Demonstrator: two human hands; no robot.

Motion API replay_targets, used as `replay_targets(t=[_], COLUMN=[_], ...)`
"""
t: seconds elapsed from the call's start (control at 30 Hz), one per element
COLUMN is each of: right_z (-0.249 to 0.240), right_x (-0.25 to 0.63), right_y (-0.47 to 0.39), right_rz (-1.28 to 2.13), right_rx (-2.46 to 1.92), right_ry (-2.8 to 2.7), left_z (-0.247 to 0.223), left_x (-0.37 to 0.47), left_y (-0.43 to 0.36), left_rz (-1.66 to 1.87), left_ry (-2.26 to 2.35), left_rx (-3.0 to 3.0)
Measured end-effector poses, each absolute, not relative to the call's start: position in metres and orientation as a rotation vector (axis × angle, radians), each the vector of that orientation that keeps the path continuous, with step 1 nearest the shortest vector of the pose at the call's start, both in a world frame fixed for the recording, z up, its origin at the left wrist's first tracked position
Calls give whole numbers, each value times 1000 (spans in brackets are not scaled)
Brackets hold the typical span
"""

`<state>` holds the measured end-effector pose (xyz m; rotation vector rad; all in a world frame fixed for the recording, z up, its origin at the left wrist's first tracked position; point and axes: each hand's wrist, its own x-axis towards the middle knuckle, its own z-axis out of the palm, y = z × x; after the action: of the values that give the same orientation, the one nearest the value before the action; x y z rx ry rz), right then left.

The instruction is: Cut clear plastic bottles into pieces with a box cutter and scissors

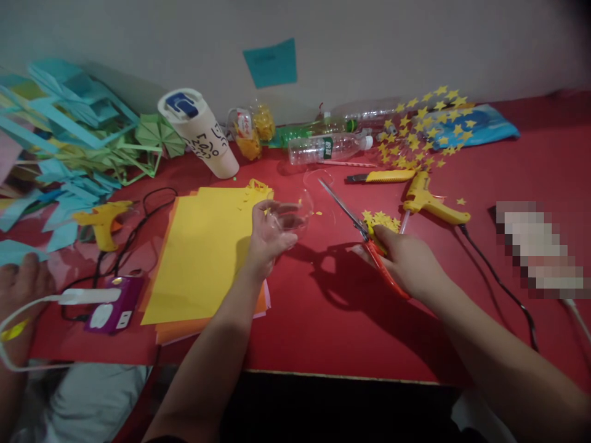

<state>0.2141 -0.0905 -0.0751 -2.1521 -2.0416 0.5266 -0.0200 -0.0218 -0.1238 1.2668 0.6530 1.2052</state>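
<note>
My left hand (272,237) holds a clear, thin piece of plastic (302,212) that looks like a cut bottle part, with the fingers curled round it. In my right hand (406,258) are scissors (386,271) with red and yellow handles. Their blades are closed or nearly so and point up and left, just right of the plastic. A pile of small yellow stars (381,219) lies behind my right hand. Yellow paper (198,252) on a stack of coloured sheets is beneath and left of my left forearm.
Clear bottles (309,151), a yellow cutter (388,176) and a glue gun (429,203) lie behind and right. At left are a white cup (207,141), another glue gun (104,221), a purple box (115,304), cables and another person's hand (23,286). A pixelated object (540,249) lies far right.
</note>
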Motion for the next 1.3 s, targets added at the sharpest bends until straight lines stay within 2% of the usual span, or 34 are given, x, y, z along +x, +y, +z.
replay_targets(t=[0.17,0.5,1.3], right_z=[-78,-81,-83], right_x=[213,212,213], right_y=[-91,-95,-98], right_rz=[508,219,10], right_rx=[-2169,-2098,-2071], right_ry=[-2120,-2275,-2297], left_z=[-137,-137,-143], left_x=[-15,-13,-13], left_y=[-21,-20,-19], left_rz=[1359,1563,1612], left_ry=[825,851,755], left_rx=[1656,1943,2031])
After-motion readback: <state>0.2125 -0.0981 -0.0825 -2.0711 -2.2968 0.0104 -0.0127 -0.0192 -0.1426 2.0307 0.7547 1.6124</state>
